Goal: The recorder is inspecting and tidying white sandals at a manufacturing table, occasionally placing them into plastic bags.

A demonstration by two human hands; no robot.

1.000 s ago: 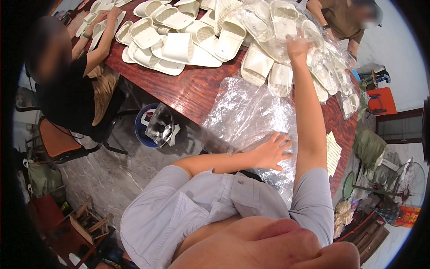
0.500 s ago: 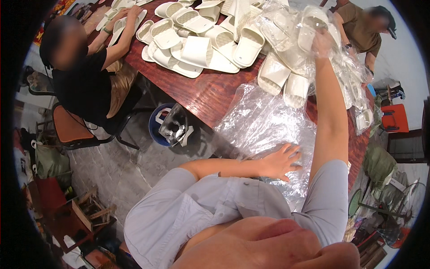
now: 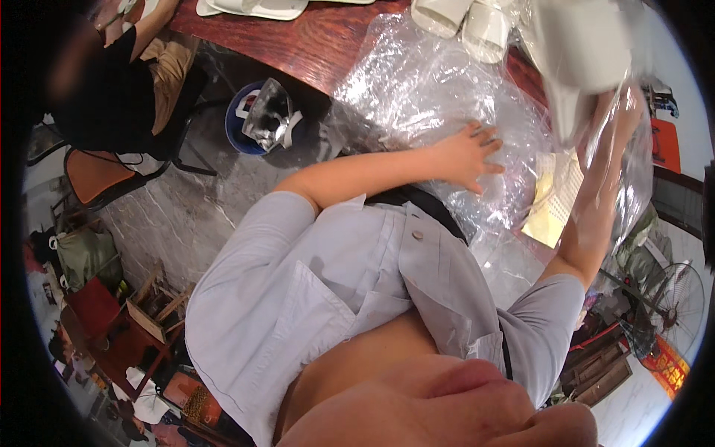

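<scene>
My left hand (image 3: pixel 471 158), fingers spread, lies flat on a spread of clear plastic bags (image 3: pixel 417 89) at the table's near edge. Over on the right, my right hand (image 3: pixel 624 108) grips white slippers (image 3: pixel 585 52), blurred by motion. Clear plastic film (image 3: pixel 633 164) hangs around them and along my right forearm. The slippers partly cover those fingers. Just beyond the loose bags lie two white slide slippers (image 3: pixel 485 31), with more white slippers (image 3: pixel 261 7) at the top edge of the view.
The reddish-brown wooden table (image 3: pixel 298 45) runs across the top. A yellowish printed sheet (image 3: pixel 551 201) lies by the bags. Left of the table are a blue bucket (image 3: pixel 235 132), an orange-seated chair (image 3: pixel 95 177) and a co-worker in black (image 3: pixel 104 104). A fan (image 3: pixel 676 302) stands at the right.
My right hand has drawn white slippers in plastic off the pile, toward me and to the right. The view has tipped down, so most of the pile is out of sight. My left hand stays on the bags.
</scene>
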